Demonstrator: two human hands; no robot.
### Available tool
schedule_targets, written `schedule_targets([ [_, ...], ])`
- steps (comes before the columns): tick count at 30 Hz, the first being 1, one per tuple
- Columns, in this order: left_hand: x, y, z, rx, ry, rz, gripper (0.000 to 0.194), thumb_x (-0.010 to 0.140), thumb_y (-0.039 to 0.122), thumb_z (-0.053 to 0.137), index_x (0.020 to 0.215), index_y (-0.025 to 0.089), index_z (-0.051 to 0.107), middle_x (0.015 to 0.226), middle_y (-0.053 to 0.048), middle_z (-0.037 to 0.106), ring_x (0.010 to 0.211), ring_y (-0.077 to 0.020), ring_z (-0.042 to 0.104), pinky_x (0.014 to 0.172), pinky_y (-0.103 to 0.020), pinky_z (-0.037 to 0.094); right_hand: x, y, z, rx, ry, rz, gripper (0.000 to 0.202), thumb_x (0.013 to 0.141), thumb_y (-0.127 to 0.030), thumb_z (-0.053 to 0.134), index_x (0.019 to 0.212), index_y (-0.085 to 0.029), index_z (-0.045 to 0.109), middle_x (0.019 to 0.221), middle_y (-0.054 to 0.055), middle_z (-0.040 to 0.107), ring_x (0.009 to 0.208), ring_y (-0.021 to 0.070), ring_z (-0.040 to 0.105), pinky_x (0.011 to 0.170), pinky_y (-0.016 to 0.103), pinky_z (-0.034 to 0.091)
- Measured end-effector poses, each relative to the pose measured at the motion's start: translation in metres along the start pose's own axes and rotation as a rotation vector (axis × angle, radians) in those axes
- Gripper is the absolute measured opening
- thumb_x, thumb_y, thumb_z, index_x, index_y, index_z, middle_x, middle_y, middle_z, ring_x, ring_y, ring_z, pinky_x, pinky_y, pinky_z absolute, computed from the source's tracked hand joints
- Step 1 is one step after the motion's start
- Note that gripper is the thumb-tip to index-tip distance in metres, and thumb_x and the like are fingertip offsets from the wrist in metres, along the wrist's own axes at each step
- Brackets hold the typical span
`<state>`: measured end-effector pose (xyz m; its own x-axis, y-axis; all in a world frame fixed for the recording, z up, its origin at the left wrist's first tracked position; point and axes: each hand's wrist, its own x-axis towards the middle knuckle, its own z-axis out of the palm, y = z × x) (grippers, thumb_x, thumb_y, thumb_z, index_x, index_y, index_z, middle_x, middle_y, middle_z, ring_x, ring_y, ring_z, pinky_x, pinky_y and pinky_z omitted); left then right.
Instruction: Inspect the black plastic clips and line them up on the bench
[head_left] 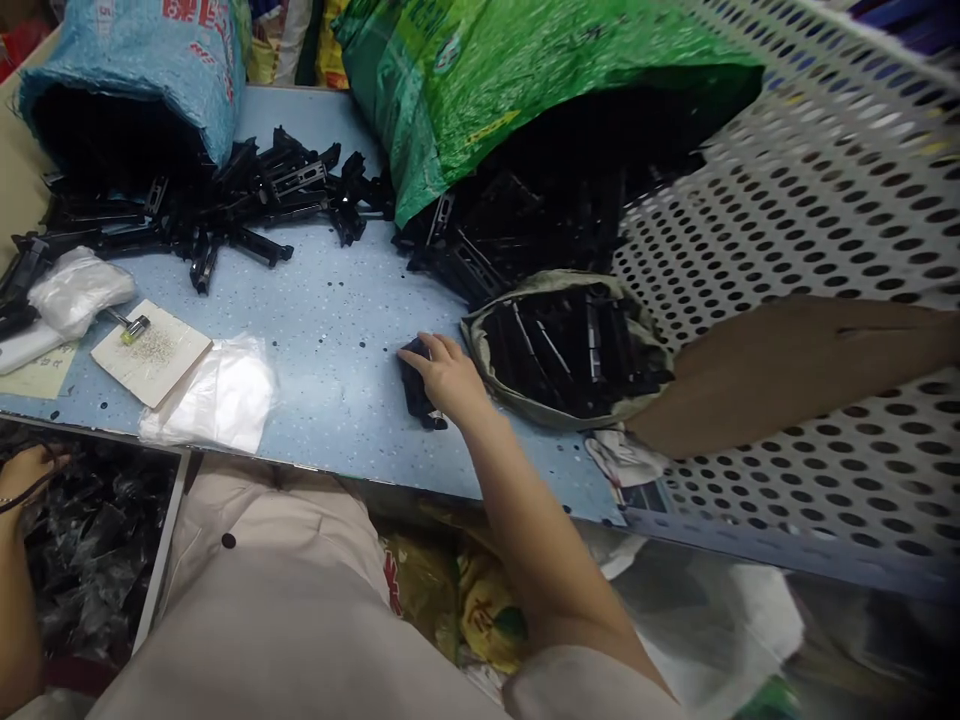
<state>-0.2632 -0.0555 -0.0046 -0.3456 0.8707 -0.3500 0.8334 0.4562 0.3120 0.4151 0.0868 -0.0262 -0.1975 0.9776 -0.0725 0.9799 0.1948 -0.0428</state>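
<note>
My right hand grips a small black part on the blue speckled table, just left of a cloth-rimmed bag full of black parts. At the far left, below the table edge, my left hand is over a drawer of small wrapped black pieces; what its fingers hold, if anything, cannot be made out. Loose black parts lie heaped across the back of the table.
Behind stand a blue sack and a green sack, both open. Clear plastic bags and a white square board lie at the left. A perforated grey panel and brown cardboard bound the right side.
</note>
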Motion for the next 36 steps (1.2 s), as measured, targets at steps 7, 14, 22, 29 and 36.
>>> schedule_targets([
  [7,-0.053,0.240,0.083,-0.423,-0.149,0.643,0.025,0.091,0.042,0.057,0.103,0.022,0.068,0.106,-0.007,0.068,0.093,-0.0211,0.067,0.084,-0.035,0.055,-0.009,-0.020,-0.010,0.010,-0.120,-0.142,0.037,0.092,-0.008,0.046,0.122,-0.018,0.066,0.131,0.016,0.063,0.123,0.0304,0.051,0.095,0.043,0.044],
  [14,-0.009,0.309,0.141,-0.318,0.115,0.625,0.012,0.087,0.020,0.061,0.076,0.017,0.064,0.091,-0.010,0.061,0.086,-0.0225,0.061,0.078,-0.036,0.051,-0.032,-0.045,-0.002,0.517,-0.176,0.044,0.028,0.095,-0.028,0.050,0.114,-0.016,0.067,0.107,0.013,0.068,0.098,0.0250,0.061,0.088,0.036,0.046],
  [22,-0.017,0.284,0.127,-1.000,-0.121,0.403,0.020,0.066,0.031,0.082,0.069,0.017,0.069,0.079,-0.001,0.060,0.076,-0.0140,0.058,0.074,-0.028,0.046,-0.025,-0.169,0.010,1.962,-0.513,0.163,0.045,0.072,-0.056,0.078,0.093,-0.016,0.073,0.075,0.003,0.068,0.062,0.0126,0.057,0.059,0.025,0.047],
  [29,-0.026,0.260,0.107,-0.996,0.094,0.457,0.010,0.077,0.022,0.067,0.075,0.018,0.059,0.091,-0.004,0.063,0.076,-0.0142,0.060,0.069,-0.027,0.051,-0.003,-0.190,0.017,2.131,-0.498,0.342,0.036,0.065,-0.041,0.087,0.086,-0.014,0.076,0.083,0.005,0.073,0.063,0.0088,0.056,0.057,0.020,0.046],
  [36,-0.028,0.262,0.107,-0.329,0.128,0.730,0.046,0.082,0.005,0.045,0.119,0.017,0.069,0.127,-0.013,0.063,0.114,-0.0251,0.061,0.104,-0.044,0.049,-0.039,-0.166,0.008,2.115,-0.495,0.297,0.040,0.071,-0.047,0.083,0.093,-0.014,0.076,0.079,0.006,0.074,0.059,0.0087,0.058,0.052,0.018,0.045],
])
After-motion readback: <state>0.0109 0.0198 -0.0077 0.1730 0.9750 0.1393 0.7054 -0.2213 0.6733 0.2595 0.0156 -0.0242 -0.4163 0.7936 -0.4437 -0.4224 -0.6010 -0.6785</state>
